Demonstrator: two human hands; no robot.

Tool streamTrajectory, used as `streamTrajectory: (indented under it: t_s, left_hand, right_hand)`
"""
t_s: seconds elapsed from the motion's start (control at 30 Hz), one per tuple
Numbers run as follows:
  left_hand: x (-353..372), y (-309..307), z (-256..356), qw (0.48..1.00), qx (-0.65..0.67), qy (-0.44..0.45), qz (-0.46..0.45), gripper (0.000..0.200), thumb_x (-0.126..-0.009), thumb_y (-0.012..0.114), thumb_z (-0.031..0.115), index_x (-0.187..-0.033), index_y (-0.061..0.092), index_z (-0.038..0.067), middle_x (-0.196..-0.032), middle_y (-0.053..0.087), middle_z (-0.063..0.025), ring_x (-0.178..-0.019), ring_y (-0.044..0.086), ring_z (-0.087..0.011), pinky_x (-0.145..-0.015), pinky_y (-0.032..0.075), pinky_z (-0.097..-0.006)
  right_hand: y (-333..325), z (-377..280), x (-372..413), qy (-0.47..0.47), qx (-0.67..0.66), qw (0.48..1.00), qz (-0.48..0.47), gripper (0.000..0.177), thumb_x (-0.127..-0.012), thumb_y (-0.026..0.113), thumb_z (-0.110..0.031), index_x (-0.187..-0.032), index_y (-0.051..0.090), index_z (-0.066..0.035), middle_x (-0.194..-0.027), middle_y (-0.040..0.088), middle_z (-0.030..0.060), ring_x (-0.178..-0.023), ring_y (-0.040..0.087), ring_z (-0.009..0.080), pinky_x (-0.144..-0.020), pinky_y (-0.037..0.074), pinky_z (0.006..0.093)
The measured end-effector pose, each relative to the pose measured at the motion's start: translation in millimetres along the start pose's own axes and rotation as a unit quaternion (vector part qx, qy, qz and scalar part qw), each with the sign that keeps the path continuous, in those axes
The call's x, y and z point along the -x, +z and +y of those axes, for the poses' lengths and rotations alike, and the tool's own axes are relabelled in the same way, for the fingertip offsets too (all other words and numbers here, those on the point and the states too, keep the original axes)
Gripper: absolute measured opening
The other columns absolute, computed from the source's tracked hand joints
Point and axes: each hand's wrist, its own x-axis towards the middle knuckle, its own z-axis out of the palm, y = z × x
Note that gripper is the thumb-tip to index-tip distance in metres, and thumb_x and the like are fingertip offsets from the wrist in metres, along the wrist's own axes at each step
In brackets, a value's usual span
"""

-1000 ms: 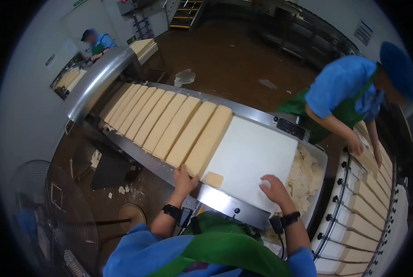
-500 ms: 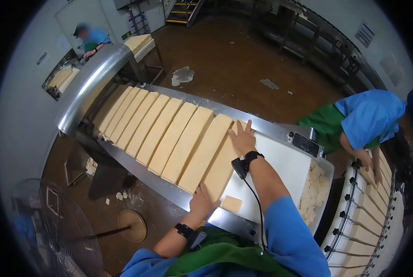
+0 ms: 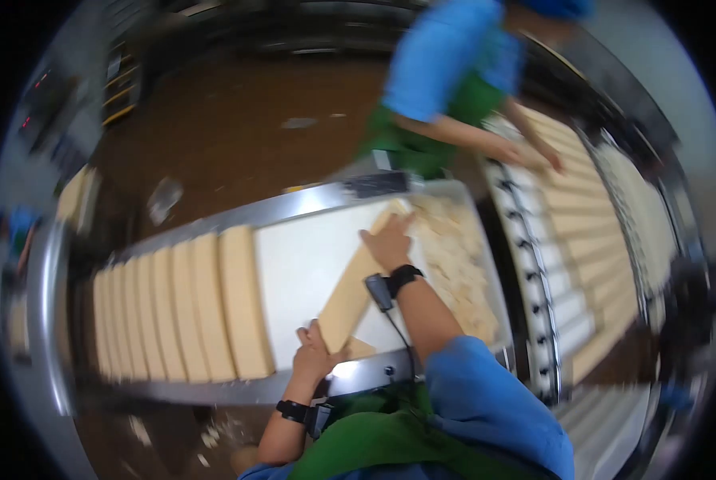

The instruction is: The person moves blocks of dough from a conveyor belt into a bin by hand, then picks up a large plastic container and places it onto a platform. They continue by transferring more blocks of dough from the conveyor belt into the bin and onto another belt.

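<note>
A long, pale yellow dough slab lies slanted across the white belt, apart from the row of similar slabs. My left hand grips its near end, fingers along the left side. My right hand is over its far end, with the fingers bent around it. Beside the near end, a small dough piece shows partly from under the slab. The row of dough slabs stands side by side on the left of the belt.
A bin of dough scraps adjoins the belt's right end. Beyond it, a co-worker reaches over a second conveyor with more slabs. A metal rail runs along the far side. A curved metal guard stands at far left.
My view has turned to the right. Both hands have moved the end slab rightward, away from the row, and it now lies at a slant near the scrap bin.
</note>
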Motion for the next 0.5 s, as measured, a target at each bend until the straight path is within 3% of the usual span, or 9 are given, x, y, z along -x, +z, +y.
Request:
streamTrajectory:
  t_s: [0.03, 0.1, 0.13, 0.2, 0.33, 0.4, 0.43, 0.47, 0.5]
  left_hand:
    - [-9.4, 11.1, 7.1, 1.0, -0.006, 0.022, 0.021, 0.086, -0.07, 0.076, 0.038, -0.128, 0.028, -0.003, -0.114, 0.042, -0.0283, -0.083, 0.059, -0.0459, -0.075, 0.051, -0.0507]
    - [-16.4, 21.7, 39.9, 0.998, -0.014, 0.047, 0.046, 0.08, -0.07, 0.077, 0.03, -0.126, 0.03, -0.004, -0.111, 0.041, -0.0279, -0.082, 0.058, -0.047, -0.075, 0.051, -0.0511]
    - [-18.1, 29.0, 53.1, 0.993, -0.001, 0.08, 0.086, 0.07, -0.071, 0.075, 0.024, -0.122, 0.035, -0.003, -0.111, 0.041, -0.0272, -0.089, 0.056, -0.0463, -0.079, 0.05, -0.0502]
    - [-18.0, 44.6, 82.4, 0.978, 0.007, 0.145, 0.148, 0.065, -0.07, 0.074, 0.018, -0.122, 0.04, -0.001, -0.111, 0.041, -0.0258, -0.095, 0.053, -0.0444, -0.085, 0.047, -0.0485]
    - [-4.3, 73.9, 167.9, 0.968, 0.04, 0.234, 0.084, 0.067, -0.067, 0.075, 0.014, -0.125, 0.043, 0.003, -0.116, 0.041, -0.024, -0.1, 0.051, -0.043, -0.09, 0.045, -0.0467]
    - [11.3, 93.7, 213.5, 0.925, 0.058, 0.371, 0.046, 0.072, -0.066, 0.076, 0.013, -0.13, 0.043, 0.007, -0.122, 0.039, -0.0229, -0.105, 0.051, -0.0422, -0.09, 0.046, -0.045]
    - [20.4, 101.9, 234.2, 0.912, 0.073, 0.405, -0.001, 0.072, -0.067, 0.076, 0.015, -0.13, 0.043, 0.009, -0.124, 0.038, -0.0234, -0.109, 0.049, -0.0419, -0.093, 0.045, -0.0441]
    - [30.4, 110.3, 253.9, 0.896, 0.088, 0.433, -0.046, 0.072, -0.067, 0.076, 0.016, -0.131, 0.044, 0.01, -0.126, 0.037, -0.0239, -0.113, 0.047, -0.0416, -0.095, 0.044, -0.0432]
    - [40.0, 119.8, 273.4, 0.883, 0.063, 0.457, -0.081, 0.072, -0.068, 0.076, 0.017, -0.132, 0.044, 0.011, -0.127, 0.037, -0.0243, -0.114, 0.047, -0.0421, -0.096, 0.044, -0.043]
  right_hand:
    - [15.6, 30.8, -11.0, 0.004, 0.072, 0.996, 0.046, 0.091, -0.072, 0.068, -0.047, -0.136, 0.033, 0.007, -0.148, 0.014, 0.0342, -0.139, 0.016, 0.0449, -0.101, 0.039, 0.0527]
    - [-36.1, 56.0, 7.9, 0.082, -0.104, 0.989, 0.062, 0.081, -0.07, 0.072, -0.034, -0.128, 0.031, 0.006, -0.147, 0.01, 0.0357, -0.132, 0.031, 0.0469, -0.101, 0.041, 0.0461]
    - [-58.8, 71.2, 17.8, 0.123, -0.127, 0.981, 0.083, 0.08, -0.072, 0.072, -0.029, -0.127, 0.028, 0.008, -0.143, 0.018, 0.0339, -0.12, 0.042, 0.0505, -0.1, 0.04, 0.0473]
    - [-96.5, 120.2, 34.3, 0.143, -0.217, 0.957, 0.129, 0.081, -0.071, 0.071, -0.03, -0.13, 0.028, 0.003, -0.139, 0.024, 0.0325, -0.118, 0.045, 0.0476, -0.098, 0.042, 0.0481]
    - [-182.7, 236.6, 83.6, 0.201, -0.189, 0.91, 0.31, 0.078, -0.073, 0.07, -0.032, -0.13, 0.03, 0.003, -0.131, 0.034, 0.0308, -0.116, 0.046, 0.0465, -0.096, 0.042, 0.0492]
    - [-226.5, 309.4, 112.5, 0.223, -0.126, 0.902, 0.347, 0.073, -0.074, 0.07, -0.033, -0.127, 0.036, 0.004, -0.124, 0.043, 0.0304, -0.114, 0.048, 0.0445, -0.095, 0.042, 0.0498]
    - [-260.6, 327.9, 133.3, 0.29, -0.17, 0.887, 0.318, 0.072, -0.074, 0.07, -0.034, -0.125, 0.038, 0.006, -0.123, 0.044, 0.0304, -0.109, 0.051, 0.0438, -0.095, 0.042, 0.0484]
    - [-269.4, 373.4, 142.0, 0.259, -0.139, 0.883, 0.365, 0.07, -0.074, 0.069, -0.037, -0.123, 0.042, 0.006, -0.118, 0.048, 0.0293, -0.107, 0.052, 0.0436, -0.095, 0.043, 0.0479]
    - [-283.8, 413.1, 152.2, 0.264, -0.124, 0.89, 0.35, 0.068, -0.075, 0.068, -0.037, -0.122, 0.044, 0.006, -0.115, 0.051, 0.0293, -0.108, 0.053, 0.0439, -0.095, 0.043, 0.0483]
